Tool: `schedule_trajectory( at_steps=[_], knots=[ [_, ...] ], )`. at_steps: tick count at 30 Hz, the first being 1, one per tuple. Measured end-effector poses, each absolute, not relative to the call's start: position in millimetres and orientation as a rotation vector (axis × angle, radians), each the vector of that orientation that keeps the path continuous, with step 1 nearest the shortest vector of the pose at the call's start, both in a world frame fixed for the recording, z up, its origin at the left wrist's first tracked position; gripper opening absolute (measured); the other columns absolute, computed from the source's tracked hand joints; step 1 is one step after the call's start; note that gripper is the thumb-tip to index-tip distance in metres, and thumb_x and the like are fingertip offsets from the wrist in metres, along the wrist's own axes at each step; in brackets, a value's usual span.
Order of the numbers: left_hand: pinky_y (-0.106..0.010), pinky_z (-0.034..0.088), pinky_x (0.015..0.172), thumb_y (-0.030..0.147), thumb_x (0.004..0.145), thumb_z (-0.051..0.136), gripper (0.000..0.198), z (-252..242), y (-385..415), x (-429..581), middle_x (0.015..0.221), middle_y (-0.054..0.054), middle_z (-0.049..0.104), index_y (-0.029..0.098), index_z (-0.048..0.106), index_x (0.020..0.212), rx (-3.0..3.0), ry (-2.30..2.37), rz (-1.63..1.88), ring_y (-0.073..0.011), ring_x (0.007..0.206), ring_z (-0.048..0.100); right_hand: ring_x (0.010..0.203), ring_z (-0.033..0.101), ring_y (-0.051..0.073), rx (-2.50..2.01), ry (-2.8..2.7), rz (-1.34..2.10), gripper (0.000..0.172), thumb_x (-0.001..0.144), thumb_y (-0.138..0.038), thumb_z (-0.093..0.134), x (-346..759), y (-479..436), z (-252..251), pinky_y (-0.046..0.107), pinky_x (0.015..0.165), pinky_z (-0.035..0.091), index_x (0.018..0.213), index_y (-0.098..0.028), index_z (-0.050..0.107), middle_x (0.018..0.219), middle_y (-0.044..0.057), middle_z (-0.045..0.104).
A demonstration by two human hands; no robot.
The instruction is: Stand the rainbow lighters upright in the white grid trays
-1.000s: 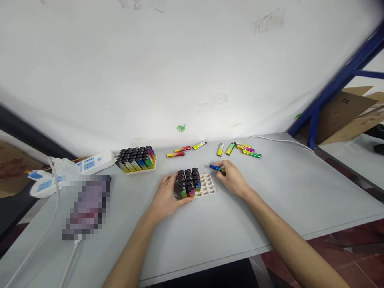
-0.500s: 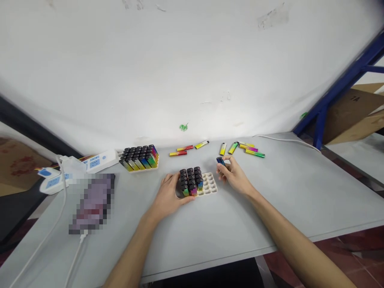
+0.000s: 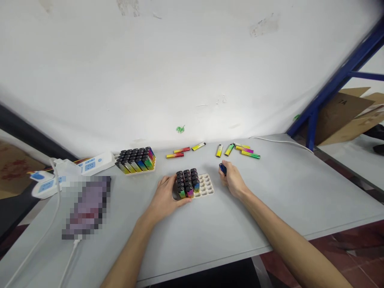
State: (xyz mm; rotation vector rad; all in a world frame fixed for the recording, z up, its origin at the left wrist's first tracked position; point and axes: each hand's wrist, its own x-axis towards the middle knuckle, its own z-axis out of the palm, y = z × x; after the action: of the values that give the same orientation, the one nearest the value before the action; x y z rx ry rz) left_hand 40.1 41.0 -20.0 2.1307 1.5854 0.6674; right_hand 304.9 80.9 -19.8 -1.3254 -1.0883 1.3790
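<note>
A blue lighter (image 3: 223, 169) with a dark top is held up in my right hand (image 3: 232, 179), whose fingers are wrapped round it, just right of the white tray. My left hand (image 3: 164, 199) grips the left end of that tray (image 3: 210, 186), thumb along the front and fingers behind. Black-topped lighters (image 3: 188, 182) stand upright in the tray's left columns, coloured green, magenta and blue where their bodies show. Round holes on the tray's right side hold nothing.
A full tray of lighters (image 3: 136, 161) stands back left, beside a white power strip (image 3: 93, 165). Loose lighters lie along the wall: red ones (image 3: 175, 155), a yellow one (image 3: 219, 151), a green one (image 3: 251, 155). A blurred purple device (image 3: 87, 208) with a cable lies at left.
My right hand has closed more fully around the blue lighter, with the thumb now over its top, and sits slightly farther from the tray. My left hand keeps its grip. The view has shifted slightly.
</note>
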Motion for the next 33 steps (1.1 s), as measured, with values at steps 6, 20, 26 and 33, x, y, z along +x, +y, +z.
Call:
schedule_trajectory(
  at_steps=[6,20,26,33],
  knots=[
    [-0.048,0.045,0.103,0.049,0.072,0.081,0.073,-23.4,42.0,38.8,0.122,-0.009,0.059,0.024,0.050,0.133,2.154,1.594,0.685,-0.0328,0.120,0.052,0.044,0.014,0.010,-1.317,-1.049,1.363,0.052,0.092,-0.061,0.038,303.6,79.7,-16.0,0.028,0.045,0.014,0.056,-0.025,0.031,0.050,-0.006,0.019],
    [-0.046,0.044,0.104,0.050,0.073,0.080,0.071,-21.2,41.8,39.8,0.125,-0.009,0.059,0.024,0.050,0.132,2.156,1.597,0.655,-0.0330,0.123,0.051,0.043,0.013,0.010,-1.312,-1.045,1.393,0.053,0.094,-0.055,0.037,300.6,77.9,-16.9,0.029,0.047,0.012,0.052,-0.024,0.032,0.047,-0.006,0.018],
    [-0.046,0.044,0.105,0.050,0.073,0.080,0.074,-24.1,42.6,38.6,0.125,-0.010,0.059,0.023,0.048,0.134,2.169,1.594,0.650,-0.0324,0.122,0.052,0.046,0.027,0.011,-1.367,-1.147,1.245,0.053,0.095,-0.064,0.034,298.6,74.5,-11.7,0.028,0.048,0.022,0.072,-0.020,0.054,0.052,-0.005,0.032],
    [-0.045,0.044,0.102,0.048,0.073,0.081,0.071,-22.8,42.2,38.4,0.123,-0.008,0.061,0.025,0.050,0.133,2.191,1.566,0.684,-0.0319,0.121,0.053,0.075,0.049,0.014,-1.233,-1.420,1.087,0.035,0.086,-0.054,0.064,307.1,71.7,0.3,0.028,0.070,0.039,0.087,-0.019,0.066,0.082,0.001,0.059]
  ],
)
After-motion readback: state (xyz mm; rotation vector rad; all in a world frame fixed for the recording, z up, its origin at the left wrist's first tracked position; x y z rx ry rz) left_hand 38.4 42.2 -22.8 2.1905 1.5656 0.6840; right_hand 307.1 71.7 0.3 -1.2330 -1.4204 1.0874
